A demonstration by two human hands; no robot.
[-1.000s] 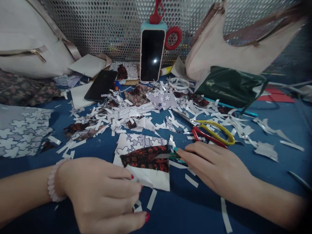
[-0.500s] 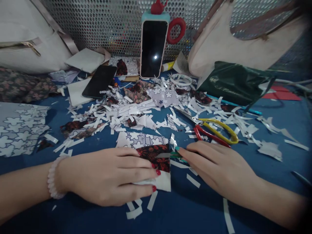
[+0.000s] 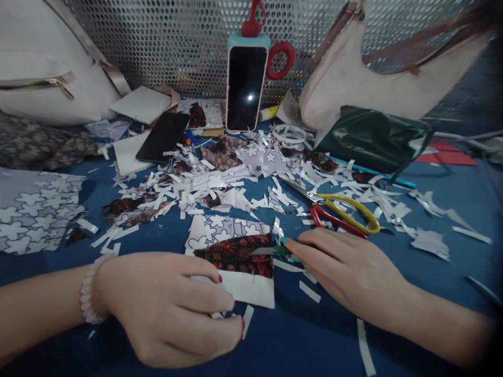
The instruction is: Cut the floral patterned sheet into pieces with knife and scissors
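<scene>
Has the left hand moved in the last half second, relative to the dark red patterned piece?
Yes. The left hand has slid back toward the person and off the dark red piece, which it partly covered; its fingertips now rest on the white paper below it.

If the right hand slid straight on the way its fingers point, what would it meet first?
The right hand points left across the table. Its fingertips are already at the edge of the dark red flowered piece, so it would likely meet that first, though whether they touch it now is unclear.
</scene>
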